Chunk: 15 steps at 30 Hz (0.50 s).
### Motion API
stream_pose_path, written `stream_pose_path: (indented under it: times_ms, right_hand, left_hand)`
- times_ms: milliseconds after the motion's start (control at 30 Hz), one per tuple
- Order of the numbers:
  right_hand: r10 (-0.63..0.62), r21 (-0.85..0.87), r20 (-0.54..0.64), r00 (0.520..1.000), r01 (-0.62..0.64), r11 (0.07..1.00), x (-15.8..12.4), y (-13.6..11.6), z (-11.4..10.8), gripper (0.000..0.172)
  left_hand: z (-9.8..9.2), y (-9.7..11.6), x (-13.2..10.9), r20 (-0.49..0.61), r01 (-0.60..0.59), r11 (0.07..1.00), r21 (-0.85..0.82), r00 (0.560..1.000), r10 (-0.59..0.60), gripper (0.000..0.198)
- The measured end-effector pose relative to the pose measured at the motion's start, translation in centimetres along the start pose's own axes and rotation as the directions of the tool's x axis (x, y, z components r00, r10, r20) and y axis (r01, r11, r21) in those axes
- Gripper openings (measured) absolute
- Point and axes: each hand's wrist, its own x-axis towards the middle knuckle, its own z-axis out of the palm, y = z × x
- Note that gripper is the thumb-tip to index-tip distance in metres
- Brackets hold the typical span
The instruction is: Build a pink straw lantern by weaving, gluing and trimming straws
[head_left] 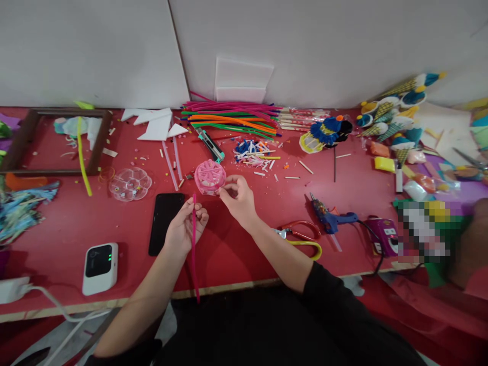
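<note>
My left hand [187, 223] pinches a long pink pipe cleaner [194, 254] near its upper end; the rest hangs down past the table's front edge. At the right side of a round pink openwork piece [210, 176], my right hand [238, 199] has its thumb and index finger closed on the rim. The tip of the pipe cleaner is just below and left of that piece, apart from it. A green and black cutter [209, 144] lies behind the pink piece.
A black phone [166, 223] lies left of my left hand. Scissors [303, 238] and a blue glue gun [330, 216] are on the right. Colourful pipe cleaners [232, 116] lie along the wall. A white device [100, 268] stands front left. At far right, part of another person shows.
</note>
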Motion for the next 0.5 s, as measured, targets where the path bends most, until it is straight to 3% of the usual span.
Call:
stream_pose_path:
  times_ms: [133, 500]
  right_hand:
    - [0.064, 0.079, 0.006, 0.998, -0.064, 0.995, 0.33, 0.57, 0.24, 0.033]
    - [0.128, 0.136, 0.053, 0.990, -0.134, 0.982, 0.38, 0.20, 0.10, 0.032]
  left_hand:
    - [0.09, -0.01, -0.07, -0.003, 0.003, 1.000, -0.004, 1.000, -0.003, 0.017]
    - [0.41, 0.00, -0.25, -0.019, -0.002, 1.000, -0.019, 1.000, 0.001, 0.021]
